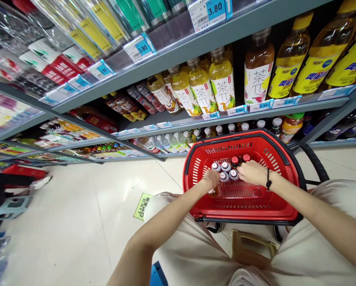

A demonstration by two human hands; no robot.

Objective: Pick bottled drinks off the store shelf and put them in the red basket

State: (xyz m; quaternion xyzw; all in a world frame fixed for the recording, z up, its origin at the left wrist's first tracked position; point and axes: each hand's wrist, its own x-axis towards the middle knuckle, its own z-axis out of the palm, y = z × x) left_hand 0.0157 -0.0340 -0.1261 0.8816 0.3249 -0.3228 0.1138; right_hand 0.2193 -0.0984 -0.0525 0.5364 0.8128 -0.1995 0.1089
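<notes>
A red shopping basket with black trim sits between my knees, and both hands reach down into it. Several bottles with white caps stand upright in a tight group there, beside two bottles with red caps. My left hand is closed at the left side of the group, fingers curled against a white-capped bottle. Another bottle of brown drink shows partly below that hand. On the right, my right hand has its fingers bent round the edge of another white-capped bottle; its fingertips are partly hidden.
Drink shelves with price tags run close beyond the basket. The black basket handle hangs out on the right. A tan stool is under me. On the left floor are an exit sign and a grey-blue stool.
</notes>
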